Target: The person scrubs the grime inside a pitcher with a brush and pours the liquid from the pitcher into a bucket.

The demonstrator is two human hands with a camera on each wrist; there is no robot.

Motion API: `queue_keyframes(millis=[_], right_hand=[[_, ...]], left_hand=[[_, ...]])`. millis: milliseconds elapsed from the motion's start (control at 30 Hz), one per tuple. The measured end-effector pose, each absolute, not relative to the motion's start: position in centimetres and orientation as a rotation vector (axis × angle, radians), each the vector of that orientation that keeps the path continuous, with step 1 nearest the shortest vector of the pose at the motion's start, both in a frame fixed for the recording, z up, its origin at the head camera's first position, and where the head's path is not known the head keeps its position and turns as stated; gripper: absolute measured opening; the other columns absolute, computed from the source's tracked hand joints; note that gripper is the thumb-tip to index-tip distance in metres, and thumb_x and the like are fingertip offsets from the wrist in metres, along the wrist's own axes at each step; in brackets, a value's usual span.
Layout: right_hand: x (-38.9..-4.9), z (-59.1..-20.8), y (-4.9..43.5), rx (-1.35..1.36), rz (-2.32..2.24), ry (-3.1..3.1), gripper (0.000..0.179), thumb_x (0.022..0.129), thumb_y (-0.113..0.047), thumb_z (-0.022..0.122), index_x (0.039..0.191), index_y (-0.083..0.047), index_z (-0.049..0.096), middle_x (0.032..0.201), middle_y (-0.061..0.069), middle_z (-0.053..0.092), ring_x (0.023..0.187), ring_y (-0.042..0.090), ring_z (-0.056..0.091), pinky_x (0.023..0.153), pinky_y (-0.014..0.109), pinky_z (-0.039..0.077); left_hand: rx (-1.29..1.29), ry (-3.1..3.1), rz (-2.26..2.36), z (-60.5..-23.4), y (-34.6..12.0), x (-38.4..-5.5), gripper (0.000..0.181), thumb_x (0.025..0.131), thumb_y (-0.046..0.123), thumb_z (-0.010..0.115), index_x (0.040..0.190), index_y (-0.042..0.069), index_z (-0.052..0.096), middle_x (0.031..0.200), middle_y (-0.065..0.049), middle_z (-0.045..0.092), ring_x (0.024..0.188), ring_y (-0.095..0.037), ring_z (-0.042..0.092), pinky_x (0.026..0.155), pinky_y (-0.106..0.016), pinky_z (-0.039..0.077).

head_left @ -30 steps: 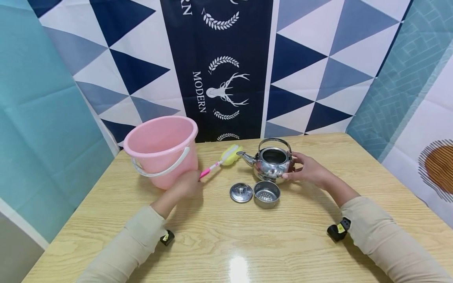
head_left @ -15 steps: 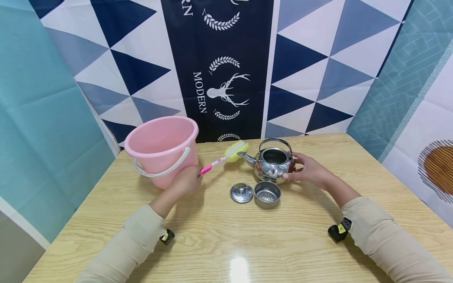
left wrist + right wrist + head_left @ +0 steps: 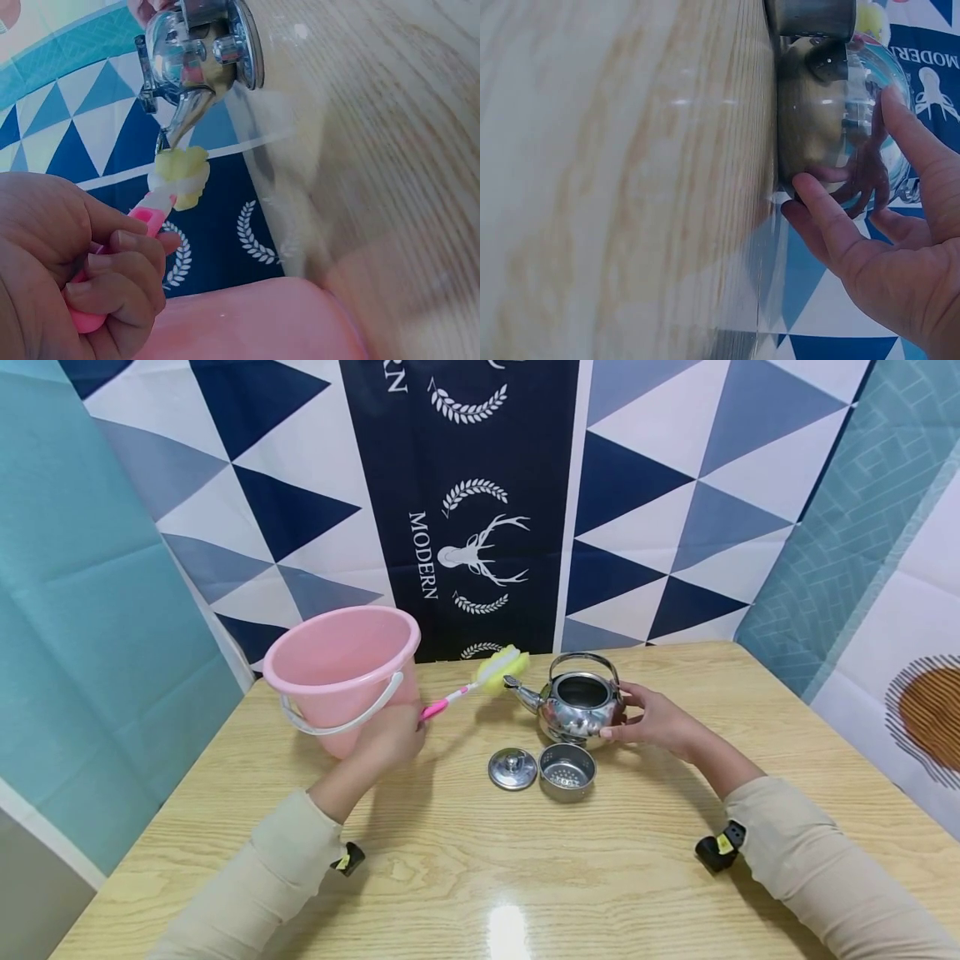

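Observation:
My left hand (image 3: pixel 390 737) grips the pink handle of a sponge bottle brush (image 3: pixel 459 693), fingers wrapped round it in the left wrist view. The brush's yellow sponge head (image 3: pixel 180 176) is raised beside the spout tip of a shiny steel teapot (image 3: pixel 573 717). Whether sponge and spout touch, I cannot tell. The teapot stands upright and lidless, its handle up. On its right side my right hand (image 3: pixel 660 723) holds the body, thumb and fingers spread round the curve. A round steel lid (image 3: pixel 512 769) and a perforated strainer cup (image 3: pixel 566 775) sit in front of the teapot.
A pink bucket (image 3: pixel 341 652) with a white handle stands at the back left, right by my left hand. All of it rests on a wooden table (image 3: pixel 450 868). Patterned cloth (image 3: pixel 465 460) hangs behind the table.
The brush's sponge head has risen and shifted right, from beside the spout to just behind its tip. My right hand and the teapot stay put.

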State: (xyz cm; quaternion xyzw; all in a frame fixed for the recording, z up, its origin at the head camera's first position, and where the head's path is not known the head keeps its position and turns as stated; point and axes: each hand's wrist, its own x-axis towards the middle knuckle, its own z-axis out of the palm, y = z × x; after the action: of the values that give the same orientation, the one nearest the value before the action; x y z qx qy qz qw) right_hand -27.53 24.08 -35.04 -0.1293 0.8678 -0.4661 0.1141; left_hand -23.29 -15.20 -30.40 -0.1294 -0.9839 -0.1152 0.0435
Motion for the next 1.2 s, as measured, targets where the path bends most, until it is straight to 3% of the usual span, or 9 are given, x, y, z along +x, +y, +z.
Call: queue_keyframes(millis=[167, 367, 567, 1200], right_hand=[[-27.5, -35.1, 24.0, -0.366, -1.368, 2.554, 0.100, 0.083, -0.026, 0.080, 0.154, -0.001, 0.015, 0.136, 0.029, 0.042, 0.113, 0.039, 0.053, 0.102, 0.055, 0.038], [-27.6, -35.2, 24.1, -0.341, -1.381, 2.536, 0.102, 0.083, -0.027, 0.080, 0.154, 0.001, 0.012, 0.140, 0.031, 0.038, 0.119, 0.047, 0.051, 0.101, 0.057, 0.039], [-27.5, -35.3, 24.1, -0.350, -1.383, 2.538, 0.102, 0.082, -0.027, 0.080, 0.153, 0.001, 0.013, 0.137, 0.030, 0.041, 0.119, 0.047, 0.051, 0.100, 0.056, 0.040], [-27.3, -35.0, 23.9, -0.347, -1.365, 2.542, 0.101, 0.083, -0.027, 0.080, 0.154, 0.000, 0.013, 0.139, 0.030, 0.040, 0.120, 0.046, 0.050, 0.100, 0.056, 0.040]], left_hand=[[-0.384, -2.933, -0.314, -29.9, -15.0, -22.9, 0.015, 0.095, 0.013, 0.057, 0.080, 0.009, 0.055, 0.062, -0.003, 0.049, 0.057, -0.023, 0.048, 0.049, -0.038, 0.040], [-0.386, -2.893, -0.291, -28.8, -14.6, -22.2, 0.009, 0.094, 0.011, 0.056, 0.087, 0.007, 0.059, 0.065, -0.004, 0.053, 0.058, -0.024, 0.051, 0.047, -0.039, 0.043], [-0.388, -2.909, -0.294, -27.7, -14.5, -21.8, 0.009, 0.094, 0.012, 0.055, 0.091, 0.006, 0.062, 0.069, -0.003, 0.056, 0.061, -0.022, 0.052, 0.050, -0.038, 0.044], [-0.519, -2.890, -0.333, -24.7, -14.0, -20.7, 0.013, 0.095, 0.019, 0.061, 0.105, 0.013, 0.069, 0.074, 0.001, 0.057, 0.068, -0.021, 0.052, 0.061, -0.036, 0.044]])
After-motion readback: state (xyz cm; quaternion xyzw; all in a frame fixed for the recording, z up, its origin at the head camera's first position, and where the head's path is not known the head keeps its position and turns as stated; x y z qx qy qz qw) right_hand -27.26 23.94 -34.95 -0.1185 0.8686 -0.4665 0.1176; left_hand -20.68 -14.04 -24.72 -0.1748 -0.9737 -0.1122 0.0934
